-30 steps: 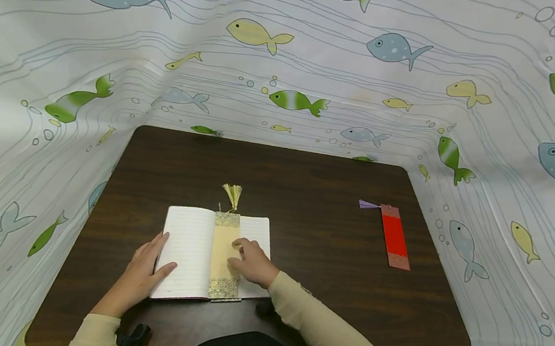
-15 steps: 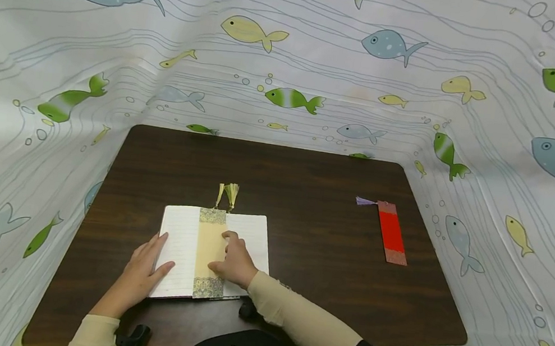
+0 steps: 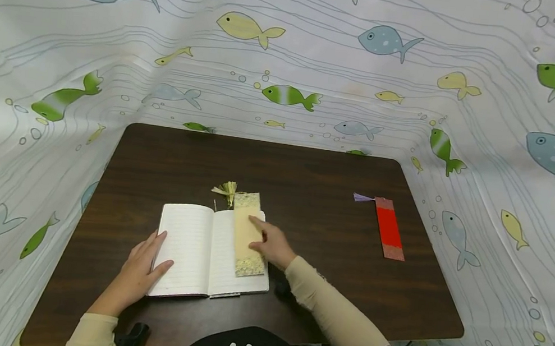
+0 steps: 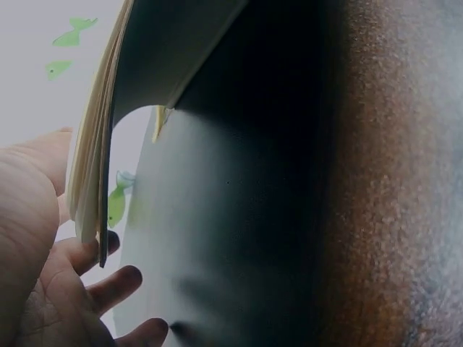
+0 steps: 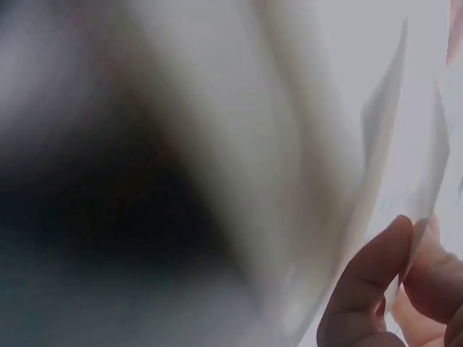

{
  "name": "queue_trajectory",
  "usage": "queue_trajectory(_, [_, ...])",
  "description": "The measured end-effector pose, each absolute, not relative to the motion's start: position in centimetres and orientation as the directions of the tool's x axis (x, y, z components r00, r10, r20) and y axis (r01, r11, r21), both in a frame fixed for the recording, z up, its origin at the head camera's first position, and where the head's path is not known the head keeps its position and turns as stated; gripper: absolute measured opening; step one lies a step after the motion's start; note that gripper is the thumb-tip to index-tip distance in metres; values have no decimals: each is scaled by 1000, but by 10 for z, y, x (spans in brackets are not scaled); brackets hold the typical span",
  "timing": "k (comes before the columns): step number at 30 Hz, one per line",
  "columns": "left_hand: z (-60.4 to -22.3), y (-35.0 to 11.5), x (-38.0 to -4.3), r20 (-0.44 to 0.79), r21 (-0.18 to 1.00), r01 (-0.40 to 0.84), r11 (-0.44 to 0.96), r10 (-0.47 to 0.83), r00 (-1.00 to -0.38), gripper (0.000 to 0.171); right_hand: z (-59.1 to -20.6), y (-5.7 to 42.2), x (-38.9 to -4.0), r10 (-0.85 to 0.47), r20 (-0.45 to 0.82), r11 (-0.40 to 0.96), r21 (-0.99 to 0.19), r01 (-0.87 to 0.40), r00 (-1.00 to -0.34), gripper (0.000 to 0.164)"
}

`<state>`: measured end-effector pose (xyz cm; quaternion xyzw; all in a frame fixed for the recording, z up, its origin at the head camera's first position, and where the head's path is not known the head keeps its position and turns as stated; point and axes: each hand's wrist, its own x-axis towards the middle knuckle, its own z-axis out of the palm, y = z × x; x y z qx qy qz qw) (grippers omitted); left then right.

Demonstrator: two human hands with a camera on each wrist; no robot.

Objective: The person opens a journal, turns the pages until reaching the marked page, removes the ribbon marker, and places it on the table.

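Observation:
An open notebook (image 3: 184, 250) with lined pages lies near the table's front. My left hand (image 3: 139, 269) grips its left edge, thumb over the page; the left wrist view has the page block (image 4: 88, 144) between the thumb and the fingers (image 4: 116, 285) below. A pale yellow bookmark (image 3: 243, 231) with glittery ends slants over the right page, its top end beyond the notebook's far edge. My right hand (image 3: 275, 246) pinches it by its right side; thumb and finger meet on a thin edge in the right wrist view. A yellow tassel (image 3: 227, 188) trails left from its top.
A red bookmark (image 3: 389, 230) with a purple tassel (image 3: 363, 198) lies on the brown table (image 3: 324, 212) at the right. A black object (image 3: 133, 337) sits by the left forearm. Fish-patterned cloth (image 3: 291, 39) surrounds the table's back and sides.
The yellow bookmark first shifted left across the notebook's middle, then moved right and away with my right hand, now tilted over the right page. My left hand stays on the notebook's left edge.

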<state>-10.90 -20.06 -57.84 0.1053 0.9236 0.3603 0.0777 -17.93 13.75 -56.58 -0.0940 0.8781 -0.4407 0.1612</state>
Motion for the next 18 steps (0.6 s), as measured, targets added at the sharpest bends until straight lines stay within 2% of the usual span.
queue_trajectory(5, [-578,-201,-111,-65,675,139,724,247,-967,76,-570,231,-206,-153,-209,678,-734,51,-966,73])
queue_trajectory(10, [-578,-201,-112,-60,672,146,726,249,-967,77,-569,311,-212,32,-192,853,-506,127,-981,70])
queue_trajectory(14, [-577,-201,-111,-64,668,146,730,251,-966,77,-569,350,-211,140,-188,924,-327,196,-972,68])
queue_trajectory(18, [-577,-202,-110,-68,667,139,732,245,-967,77,-567,365,-210,156,-201,937,-281,210,-967,64])
